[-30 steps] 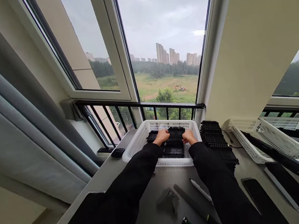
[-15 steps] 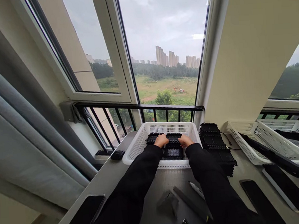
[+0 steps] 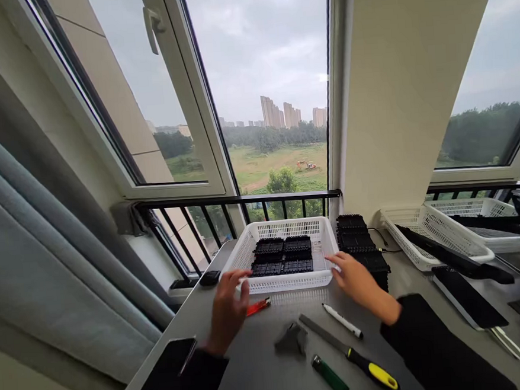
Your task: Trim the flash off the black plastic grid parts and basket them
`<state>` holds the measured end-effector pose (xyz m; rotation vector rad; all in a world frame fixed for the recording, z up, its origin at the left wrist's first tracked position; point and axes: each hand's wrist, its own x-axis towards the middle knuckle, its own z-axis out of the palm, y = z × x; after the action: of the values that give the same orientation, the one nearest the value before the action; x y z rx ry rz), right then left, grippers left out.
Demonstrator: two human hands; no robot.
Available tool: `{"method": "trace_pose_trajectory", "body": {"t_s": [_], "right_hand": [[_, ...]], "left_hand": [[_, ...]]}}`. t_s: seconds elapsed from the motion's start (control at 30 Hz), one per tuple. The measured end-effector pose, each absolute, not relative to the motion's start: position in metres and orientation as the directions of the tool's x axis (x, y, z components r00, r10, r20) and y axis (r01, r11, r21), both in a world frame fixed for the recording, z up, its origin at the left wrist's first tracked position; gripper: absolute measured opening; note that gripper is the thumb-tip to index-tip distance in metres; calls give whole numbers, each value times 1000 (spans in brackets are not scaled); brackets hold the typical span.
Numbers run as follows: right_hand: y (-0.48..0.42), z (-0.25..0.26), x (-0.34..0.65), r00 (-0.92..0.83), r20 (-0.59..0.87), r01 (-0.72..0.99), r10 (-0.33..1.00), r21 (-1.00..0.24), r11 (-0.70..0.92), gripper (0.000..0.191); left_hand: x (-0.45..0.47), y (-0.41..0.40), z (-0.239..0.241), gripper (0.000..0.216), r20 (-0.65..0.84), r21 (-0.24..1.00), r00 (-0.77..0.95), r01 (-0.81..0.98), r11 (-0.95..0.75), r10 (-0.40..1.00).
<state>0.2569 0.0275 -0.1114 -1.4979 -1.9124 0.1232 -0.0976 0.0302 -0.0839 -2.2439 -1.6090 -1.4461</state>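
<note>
The white basket (image 3: 288, 283) stood open from above. Black trays (image 3: 282, 256) took most of its floor, leaving a bare strip along its right wall. A stack of black trays (image 3: 359, 244) just right of it closed that side, and the window railing (image 3: 242, 200) barred the far side. The left hand (image 3: 227, 307) and right hand (image 3: 357, 278) were at the near corners. The near table (image 3: 263, 373) was cluttered with a red tool (image 3: 257, 306), a white pen (image 3: 342, 321), a grey lump (image 3: 291, 339), a slanting file (image 3: 346, 352) and a green lighter (image 3: 330, 378). Bare tabletop lay between the red tool and the white pen, just near of the basket.
</note>
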Motion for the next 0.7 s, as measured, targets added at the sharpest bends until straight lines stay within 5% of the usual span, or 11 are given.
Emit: {"method": "trace_pose_trajectory", "body": {"t_s": [0.17, 0.4, 0.53, 0.7], "right_hand": [[-14, -110, 343, -101, 350, 974, 931, -157, 164, 37], [-24, -99, 351, -58, 304, 971, 951, -206, 125, 33], [-44, -98, 349, -28, 370, 960, 929, -248, 128, 31], [-82, -91, 319, -38, 500, 948, 865, -257, 190, 33]], "left_hand": [[-125, -72, -156, 19, 665, 530, -58, 740, -415, 745], [-84, -141, -166, 17, 575, 591, 6, 688, -421, 818], [-86, -162, -145, 19, 616, 505, 163, 669, -545, 771], [-106, -164, -140, 19, 612, 508, 150, 678, -531, 776]]}}
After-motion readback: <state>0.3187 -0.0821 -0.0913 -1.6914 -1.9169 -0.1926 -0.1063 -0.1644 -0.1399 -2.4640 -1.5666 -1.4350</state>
